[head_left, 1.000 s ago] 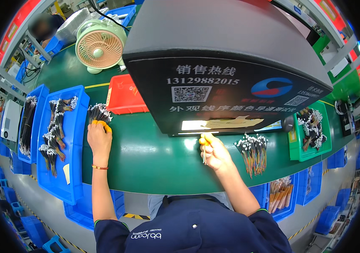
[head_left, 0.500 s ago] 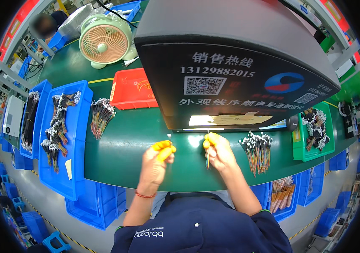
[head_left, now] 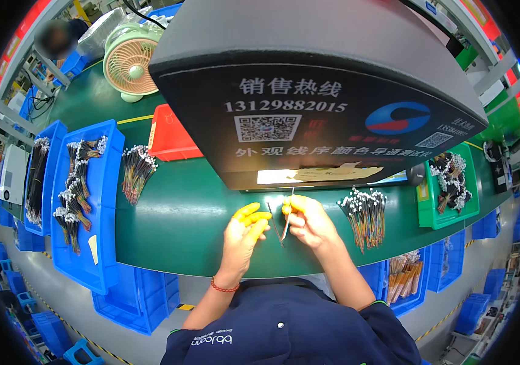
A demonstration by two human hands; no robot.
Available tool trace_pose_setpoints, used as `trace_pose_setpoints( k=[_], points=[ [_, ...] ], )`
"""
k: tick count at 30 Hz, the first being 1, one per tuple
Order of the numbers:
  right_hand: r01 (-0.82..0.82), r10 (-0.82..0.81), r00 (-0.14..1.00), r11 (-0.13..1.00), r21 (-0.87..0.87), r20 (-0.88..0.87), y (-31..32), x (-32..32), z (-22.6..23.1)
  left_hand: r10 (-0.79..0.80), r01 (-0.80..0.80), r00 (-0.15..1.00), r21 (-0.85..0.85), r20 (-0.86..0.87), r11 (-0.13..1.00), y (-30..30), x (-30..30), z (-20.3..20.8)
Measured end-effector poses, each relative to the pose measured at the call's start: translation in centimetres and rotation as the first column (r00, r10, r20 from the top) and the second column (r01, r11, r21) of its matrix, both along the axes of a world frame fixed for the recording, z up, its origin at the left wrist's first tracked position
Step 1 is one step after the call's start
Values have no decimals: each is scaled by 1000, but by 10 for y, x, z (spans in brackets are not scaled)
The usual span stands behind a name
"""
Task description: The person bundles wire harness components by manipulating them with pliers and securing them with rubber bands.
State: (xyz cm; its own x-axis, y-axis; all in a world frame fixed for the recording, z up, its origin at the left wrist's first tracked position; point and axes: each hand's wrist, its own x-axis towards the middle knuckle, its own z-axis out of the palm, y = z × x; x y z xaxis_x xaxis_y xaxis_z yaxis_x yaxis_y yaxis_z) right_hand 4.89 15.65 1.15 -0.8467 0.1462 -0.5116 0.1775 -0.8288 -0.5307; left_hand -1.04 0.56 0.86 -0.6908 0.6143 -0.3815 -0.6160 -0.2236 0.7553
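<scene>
Wires point(head_left: 287, 229) are hanging above the worktop point(head_left: 181, 237), right of the left bundle point(head_left: 138, 174). The left hand point(head_left: 240, 239) is hovering near them, its grip's state unclear; the right hand point(head_left: 310, 222) is pinching them; the right bundle point(head_left: 364, 220) is lying beyond.

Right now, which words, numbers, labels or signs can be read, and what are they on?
Wording isn't copied out here.
Dark machine housing: large white characters and a number, legible; blue-and-red emblem; two square codes.
Housing's right edge: small print, too small to read surely.
Navy shirt: white lettering, upside down; its smaller line unreadable.
Cream paper strip: marks too blurred to read.
</scene>
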Motion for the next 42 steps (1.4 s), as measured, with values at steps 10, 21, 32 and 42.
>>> trace_pose_setpoints(
  k=[10, 21, 32, 42],
  points=[
    [162, -150, 985, 976, -145, 90, 4, -11, -2, 23, -97, 917, -167, -398, 981, -24, 7, -18],
    [-69, 18, 997, -211, 975, 74, -31, -7, -17, 50, -104, 905, -108, -422, 989, -23, 8, -22],
    [-283, -283, 953, -715, 639, 106, 17, 86, 7, 18, -98, 873, -139, -488, 985, -26, 7, -22],
    [-655, -563, 713, -319, 685, 419, 35, 102, 15, -35, -96, 874, -242, -485, 966, -10, 14, -15]
  ],
)
